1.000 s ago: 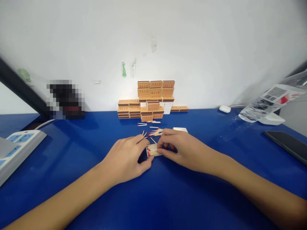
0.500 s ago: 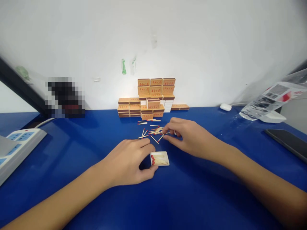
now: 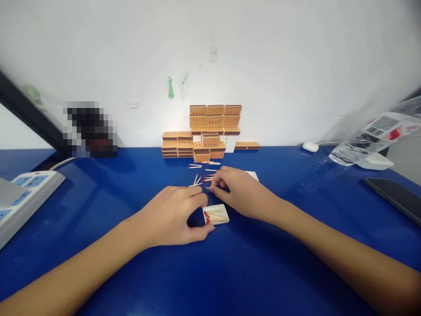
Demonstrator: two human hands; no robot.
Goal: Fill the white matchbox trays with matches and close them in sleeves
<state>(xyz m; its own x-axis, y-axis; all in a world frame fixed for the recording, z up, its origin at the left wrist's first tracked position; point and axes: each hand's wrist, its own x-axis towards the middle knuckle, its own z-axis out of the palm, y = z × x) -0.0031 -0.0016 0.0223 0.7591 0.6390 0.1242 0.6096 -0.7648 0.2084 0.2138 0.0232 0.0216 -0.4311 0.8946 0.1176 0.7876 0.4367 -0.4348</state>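
Observation:
A small white matchbox tray [image 3: 224, 210] lies on the blue table, with red-headed matches [image 3: 215, 216] inside, heads to the left. My left hand [image 3: 179, 215] grips the tray's left end between thumb and fingers. Beyond it my right hand [image 3: 235, 188] pinches a match [image 3: 207, 188] whose red head points left. Loose matches [image 3: 197, 180] are scattered behind the hands, some partly hidden by the right one. A white object [image 3: 251, 175], partly covered, shows behind my right hand.
Orange matchboxes [image 3: 214, 122] stand stacked against the wall. A power strip [image 3: 36, 197] is at the left. On the right are a white earphone case [image 3: 310, 146], a clear plastic bottle [image 3: 362, 138] and a black phone [image 3: 394, 193].
My right hand has moved left over the loose matches and now holds one, uncovering more of the white object behind it. My left hand and the tray have shifted slightly left.

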